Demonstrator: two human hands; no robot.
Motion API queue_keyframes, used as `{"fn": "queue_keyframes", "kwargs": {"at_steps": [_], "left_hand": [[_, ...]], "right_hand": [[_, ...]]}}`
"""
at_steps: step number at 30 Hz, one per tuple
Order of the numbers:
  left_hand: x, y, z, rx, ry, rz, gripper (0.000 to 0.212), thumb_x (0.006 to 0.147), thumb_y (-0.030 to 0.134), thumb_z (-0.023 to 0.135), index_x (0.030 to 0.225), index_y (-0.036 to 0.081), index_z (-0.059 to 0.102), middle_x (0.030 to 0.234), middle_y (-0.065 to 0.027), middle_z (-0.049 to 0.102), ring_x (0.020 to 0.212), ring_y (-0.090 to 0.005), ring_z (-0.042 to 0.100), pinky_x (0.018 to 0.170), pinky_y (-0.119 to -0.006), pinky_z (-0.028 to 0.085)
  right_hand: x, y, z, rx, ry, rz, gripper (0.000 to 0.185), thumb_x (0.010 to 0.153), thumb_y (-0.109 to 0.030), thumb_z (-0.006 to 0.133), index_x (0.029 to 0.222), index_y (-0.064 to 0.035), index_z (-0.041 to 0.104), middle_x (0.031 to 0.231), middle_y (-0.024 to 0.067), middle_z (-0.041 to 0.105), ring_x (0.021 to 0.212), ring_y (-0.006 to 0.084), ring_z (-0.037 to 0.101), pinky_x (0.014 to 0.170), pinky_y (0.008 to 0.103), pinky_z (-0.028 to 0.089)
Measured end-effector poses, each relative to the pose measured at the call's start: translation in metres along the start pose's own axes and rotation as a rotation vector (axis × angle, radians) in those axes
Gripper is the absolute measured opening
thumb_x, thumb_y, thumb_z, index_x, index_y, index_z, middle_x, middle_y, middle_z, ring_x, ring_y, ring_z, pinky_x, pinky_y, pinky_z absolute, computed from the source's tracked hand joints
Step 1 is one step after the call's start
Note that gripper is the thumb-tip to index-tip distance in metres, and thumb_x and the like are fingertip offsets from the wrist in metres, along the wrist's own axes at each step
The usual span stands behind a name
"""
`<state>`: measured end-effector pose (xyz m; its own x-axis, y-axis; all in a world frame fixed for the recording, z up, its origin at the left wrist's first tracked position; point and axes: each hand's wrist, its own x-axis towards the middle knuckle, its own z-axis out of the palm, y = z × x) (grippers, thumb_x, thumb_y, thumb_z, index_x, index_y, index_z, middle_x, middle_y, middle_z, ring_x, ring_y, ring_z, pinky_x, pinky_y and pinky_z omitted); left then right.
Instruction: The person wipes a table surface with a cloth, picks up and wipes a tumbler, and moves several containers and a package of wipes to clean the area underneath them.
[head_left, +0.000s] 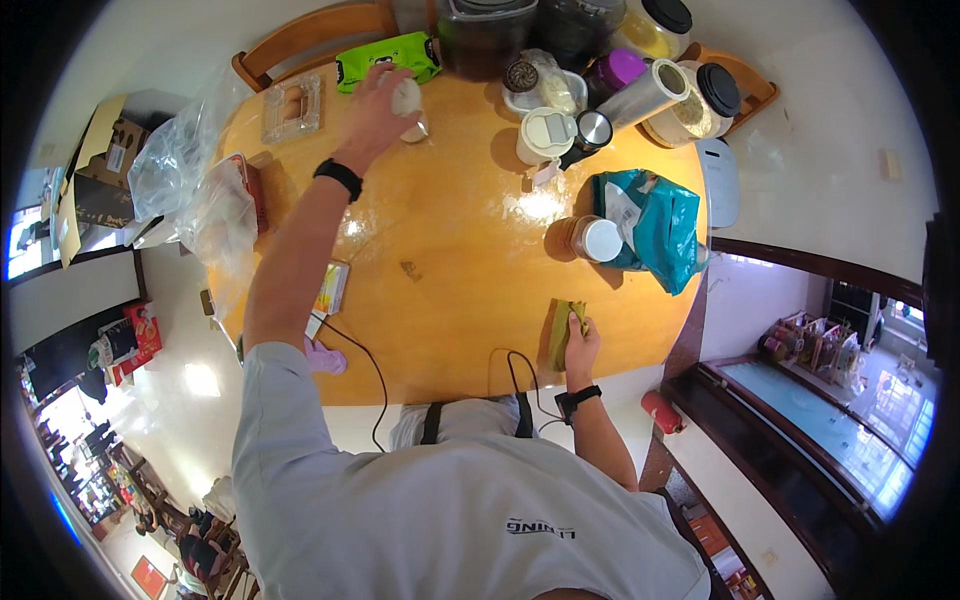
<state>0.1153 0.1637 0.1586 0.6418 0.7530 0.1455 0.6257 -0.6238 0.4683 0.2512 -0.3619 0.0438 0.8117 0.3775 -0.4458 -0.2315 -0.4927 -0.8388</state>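
My left hand (379, 112) reaches to the far left part of the wooden table (442, 300), its fingers around a small jar with a pale top (409, 101). Just behind that hand lies a bright green soft pack (405, 56). At the near right, my right hand (581, 341) grips a folded olive-green cloth (559, 337) at the tabletop. Beyond the right hand stand a clear jar with a white lid (601, 240) and a teal plastic bag (667, 217).
Large dark-filled containers (484, 37), a cream lidded cup (536, 139) and a black-lidded jar (694, 105) crowd the far right. An egg carton (292, 109), a red basket (253, 191) and plastic bags stand left. A black cable (367, 352) crosses the near edge.
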Motion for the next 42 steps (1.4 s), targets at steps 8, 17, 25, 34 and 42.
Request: {"fn": "queue_keyframes", "kwargs": {"at_steps": [8, 17, 25, 34, 42], "left_hand": [[0.051, 0.001, 0.007, -0.073, 0.082, 0.028, 0.067, 0.079, 0.031, 0.085, 0.139, 0.016, 0.060, 0.146, -0.0099, 0.051, 0.130, -0.0356, 0.055, 0.107, -0.045, 0.050], [0.083, 0.043, 0.056, 0.000, 0.168, -0.076, 0.076, 0.081, 0.039, 0.085, 0.141, 0.006, 0.052, 0.146, -0.0158, 0.049, 0.129, -0.0388, 0.055, 0.107, -0.046, 0.049], [0.085, 0.054, 0.062, 0.101, 0.147, -0.103, 0.093, 0.076, 0.049, 0.087, 0.145, 0.002, 0.046, 0.148, -0.0191, 0.048, 0.128, -0.0440, 0.054, 0.107, -0.050, 0.049], [0.088, 0.041, 0.074, 0.096, 0.217, 0.041, 0.101, 0.078, 0.048, 0.086, 0.157, 0.009, 0.037, 0.167, -0.0150, 0.028, 0.152, -0.0416, 0.026, 0.120, -0.052, 0.037], [-0.052, 0.233, 0.043, -0.211, -0.052, 0.466, 0.068, 0.080, 0.033, 0.082, 0.138, 0.008, 0.056, 0.147, -0.0128, 0.054, 0.137, -0.0366, 0.049, 0.112, -0.048, 0.042]], "right_hand": [[0.009, 0.013, -0.006, -0.053, 0.061, 0.002, 0.029, 0.104, -0.025, 0.065, 0.095, 0.0022, 0.065, 0.078, 0.0034, 0.061, 0.074, 0.0115, 0.053, 0.066, 0.0299, 0.046], [0.006, 0.009, -0.010, -0.093, 0.116, 0.008, 0.032, 0.103, -0.027, 0.066, 0.095, 0.0038, 0.062, 0.074, 0.0082, 0.058, 0.071, 0.0151, 0.050, 0.064, 0.0341, 0.044], [0.004, 0.024, -0.008, -0.084, 0.103, -0.007, 0.030, 0.103, -0.025, 0.066, 0.095, 0.0039, 0.063, 0.074, 0.0084, 0.059, 0.072, 0.0162, 0.052, 0.066, 0.0339, 0.045], [0.004, 0.023, -0.011, -0.089, 0.039, 0.050, 0.028, 0.103, -0.024, 0.065, 0.098, 0.0037, 0.064, 0.081, 0.0113, 0.065, 0.076, 0.0173, 0.055, 0.070, 0.0337, 0.046], [0.012, 0.034, -0.012, -0.112, 0.115, 0.045, 0.030, 0.103, -0.026, 0.066, 0.098, 0.0036, 0.066, 0.076, 0.0078, 0.063, 0.070, 0.0158, 0.054, 0.065, 0.0344, 0.046]]}}
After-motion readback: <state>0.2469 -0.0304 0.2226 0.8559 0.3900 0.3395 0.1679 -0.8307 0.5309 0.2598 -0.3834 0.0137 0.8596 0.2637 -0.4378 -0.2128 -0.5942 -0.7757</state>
